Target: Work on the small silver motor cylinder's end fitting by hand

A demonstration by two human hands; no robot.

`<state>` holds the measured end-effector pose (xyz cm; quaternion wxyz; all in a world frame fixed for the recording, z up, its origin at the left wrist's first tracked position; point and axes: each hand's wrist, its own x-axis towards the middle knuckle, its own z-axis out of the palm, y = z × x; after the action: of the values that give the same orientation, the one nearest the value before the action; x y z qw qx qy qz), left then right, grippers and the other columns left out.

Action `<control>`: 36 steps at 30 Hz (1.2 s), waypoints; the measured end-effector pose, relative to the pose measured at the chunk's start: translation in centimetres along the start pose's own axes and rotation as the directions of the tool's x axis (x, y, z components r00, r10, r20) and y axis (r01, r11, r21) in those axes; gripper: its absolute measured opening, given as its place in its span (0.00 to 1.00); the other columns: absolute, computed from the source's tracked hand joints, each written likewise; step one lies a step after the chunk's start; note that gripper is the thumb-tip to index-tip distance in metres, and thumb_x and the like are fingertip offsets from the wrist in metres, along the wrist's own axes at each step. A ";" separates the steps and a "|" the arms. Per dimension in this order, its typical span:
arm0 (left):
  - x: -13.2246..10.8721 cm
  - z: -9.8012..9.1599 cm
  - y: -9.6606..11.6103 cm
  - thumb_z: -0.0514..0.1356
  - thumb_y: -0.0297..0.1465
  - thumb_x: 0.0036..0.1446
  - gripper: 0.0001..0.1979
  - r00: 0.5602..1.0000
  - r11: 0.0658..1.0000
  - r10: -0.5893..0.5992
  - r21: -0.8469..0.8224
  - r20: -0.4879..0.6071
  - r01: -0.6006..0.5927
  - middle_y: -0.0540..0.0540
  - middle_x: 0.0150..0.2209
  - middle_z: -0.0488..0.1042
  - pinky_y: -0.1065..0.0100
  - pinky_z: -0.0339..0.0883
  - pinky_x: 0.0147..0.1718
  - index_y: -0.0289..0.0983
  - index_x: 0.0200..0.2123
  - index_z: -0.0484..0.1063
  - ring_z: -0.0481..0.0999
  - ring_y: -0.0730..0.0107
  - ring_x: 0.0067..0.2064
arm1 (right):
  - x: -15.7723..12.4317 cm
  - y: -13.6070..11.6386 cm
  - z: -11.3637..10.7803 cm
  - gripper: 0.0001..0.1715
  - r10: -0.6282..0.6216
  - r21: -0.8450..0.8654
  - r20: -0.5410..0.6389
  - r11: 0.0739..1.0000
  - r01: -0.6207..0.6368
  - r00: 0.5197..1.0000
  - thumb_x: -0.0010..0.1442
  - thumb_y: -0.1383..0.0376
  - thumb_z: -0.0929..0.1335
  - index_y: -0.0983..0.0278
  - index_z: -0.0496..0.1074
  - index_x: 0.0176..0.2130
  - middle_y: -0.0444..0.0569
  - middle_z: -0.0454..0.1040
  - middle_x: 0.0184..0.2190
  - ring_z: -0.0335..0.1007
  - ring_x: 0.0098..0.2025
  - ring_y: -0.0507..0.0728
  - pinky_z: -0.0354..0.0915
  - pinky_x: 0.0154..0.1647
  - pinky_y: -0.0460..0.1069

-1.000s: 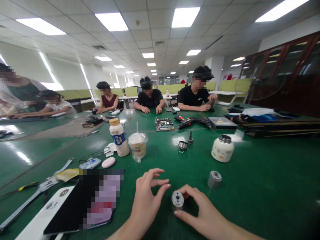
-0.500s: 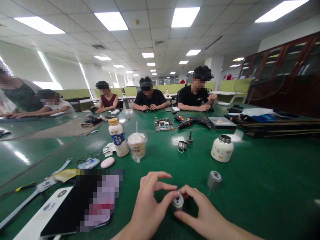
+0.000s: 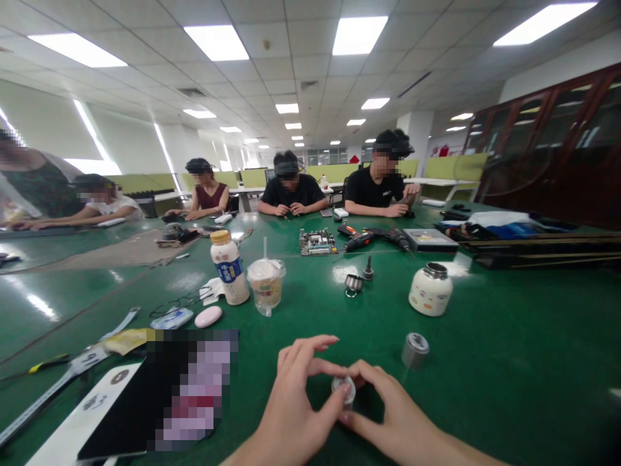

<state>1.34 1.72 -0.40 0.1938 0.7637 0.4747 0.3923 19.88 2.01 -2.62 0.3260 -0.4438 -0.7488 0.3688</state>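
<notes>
I'm at a big green table (image 3: 485, 362) in what looks like an open-plan office: low yellow-green partitions (image 3: 255, 177) and white desks (image 3: 449, 183) stand on the far side, bright light panels (image 3: 360, 35) sit in the tiled ceiling (image 3: 291, 39), and dark glass-fronted cabinets (image 3: 548, 142) line the right. A circuit board (image 3: 317, 241) and power tools (image 3: 358, 241) before me add a workshop touch.
</notes>
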 end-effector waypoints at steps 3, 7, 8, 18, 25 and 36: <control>0.2 0.4 -0.5 0.65 0.29 0.55 0.17 0.998 1.000 -0.009 -0.026 -0.062 0.008 0.48 0.40 0.82 0.53 0.62 0.50 0.45 0.48 0.69 0.74 0.54 0.49 | -0.1 -0.1 0.0 0.13 0.003 -0.009 0.003 1.000 -0.003 1.000 0.55 0.65 0.73 0.61 0.72 0.41 0.46 0.76 0.39 0.70 0.44 0.59 0.64 0.47 0.52; 0.4 0.5 -1.6 0.65 0.31 0.57 0.10 0.971 0.996 -0.089 -0.028 -0.223 0.085 0.49 0.40 0.82 0.52 0.59 0.50 0.44 0.42 0.70 0.75 0.55 0.49 | 0.0 -0.3 -0.1 0.12 0.019 -0.021 0.007 1.000 -0.019 1.000 0.55 0.65 0.73 0.61 0.72 0.41 0.45 0.76 0.39 0.70 0.43 0.58 0.64 0.47 0.52; 0.4 0.5 -2.1 0.65 0.31 0.57 0.10 0.969 0.994 -0.111 -0.004 -0.220 0.113 0.49 0.40 0.82 0.51 0.58 0.51 0.43 0.42 0.70 0.75 0.54 0.49 | 0.0 -0.3 -0.2 0.12 0.022 -0.021 0.011 1.000 -0.022 1.000 0.55 0.66 0.73 0.61 0.72 0.41 0.45 0.76 0.39 0.70 0.44 0.58 0.64 0.48 0.52; 0.7 0.7 -3.5 0.67 0.27 0.53 0.14 0.983 0.982 -0.153 0.095 -0.100 0.162 0.51 0.37 0.83 0.50 0.57 0.51 0.43 0.43 0.71 0.77 0.54 0.49 | 0.0 -0.4 -0.1 0.13 0.030 -0.025 0.019 0.999 -0.030 0.999 0.55 0.66 0.73 0.61 0.72 0.42 0.45 0.76 0.40 0.70 0.44 0.58 0.64 0.49 0.52; 0.3 0.2 -1.0 0.69 0.29 0.53 0.17 0.990 0.997 -0.073 -0.045 -0.118 0.068 0.52 0.35 0.83 0.54 0.59 0.51 0.43 0.45 0.69 0.77 0.55 0.49 | 0.1 0.0 -0.1 0.12 0.007 -0.010 0.013 1.000 -0.006 1.000 0.55 0.66 0.73 0.61 0.72 0.41 0.45 0.75 0.39 0.70 0.44 0.58 0.63 0.48 0.51; 0.4 0.6 -0.8 0.67 0.25 0.53 0.13 0.998 0.987 -0.036 -0.161 -0.050 0.028 0.51 0.37 0.82 0.59 0.64 0.48 0.43 0.41 0.72 0.77 0.60 0.46 | 0.1 0.0 -0.1 0.11 0.008 -0.012 0.012 1.000 -0.008 1.000 0.55 0.65 0.73 0.61 0.72 0.40 0.45 0.75 0.38 0.69 0.44 0.59 0.63 0.47 0.52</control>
<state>1.40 2.49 -1.16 0.2485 0.7273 0.4587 0.4460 19.95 2.09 -2.56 0.3175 -0.4465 -0.7511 0.3683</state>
